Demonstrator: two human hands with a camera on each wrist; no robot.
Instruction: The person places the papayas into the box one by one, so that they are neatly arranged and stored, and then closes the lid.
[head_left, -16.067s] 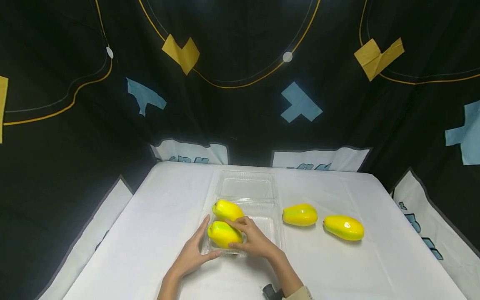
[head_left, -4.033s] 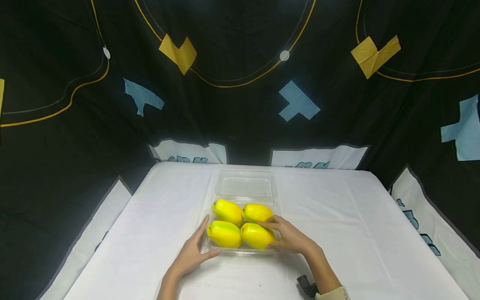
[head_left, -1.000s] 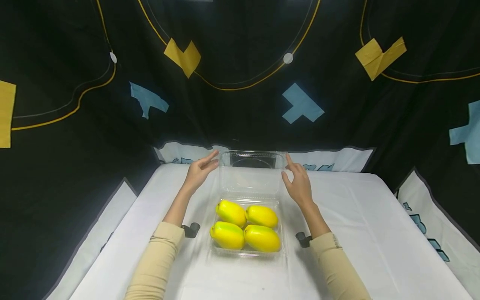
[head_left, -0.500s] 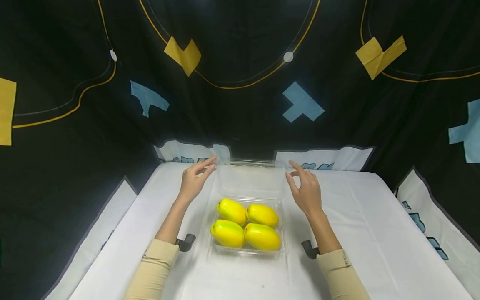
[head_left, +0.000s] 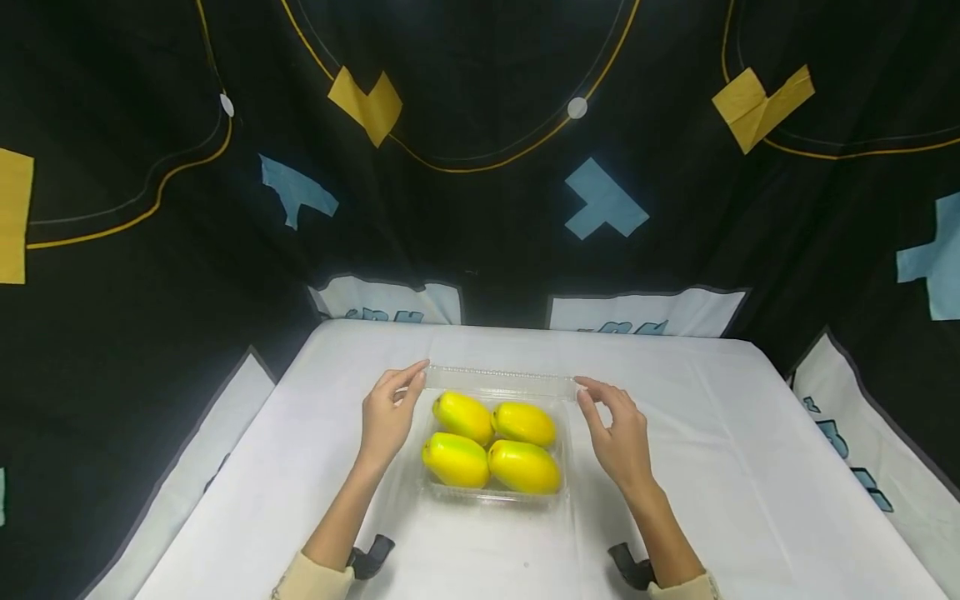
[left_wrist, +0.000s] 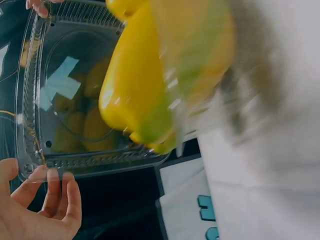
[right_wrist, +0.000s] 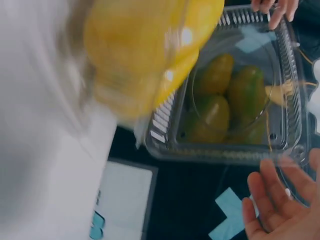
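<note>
Several yellow papayas (head_left: pixel 523 467) lie in two rows in the base of a clear plastic clamshell box (head_left: pixel 491 496). Its hinged clear lid (head_left: pixel 501 382) stands tilted up over the back of the base, nearly edge-on in the head view. My left hand (head_left: pixel 387 421) pinches the lid's left corner between thumb and fingertips. At the opposite corner, the thumb and fingertips of my right hand (head_left: pixel 624 433) pinch the rim. Both wrist views look through the lid (left_wrist: pixel 75 135), where reflections of the fruit show; papayas close to the camera (right_wrist: pixel 135 50) are blurred.
The box stands on a white-covered table (head_left: pixel 720 467). Behind it hangs a black curtain (head_left: pixel 480 233) with yellow and blue patches. Dark wrist mounts (head_left: pixel 371 557) stick out inward from both forearms.
Over the last second both hands have swung the lid from upright forward and down toward me. Earlier, the right hand placed papayas in the box; the two loose ones now lie inside.
</note>
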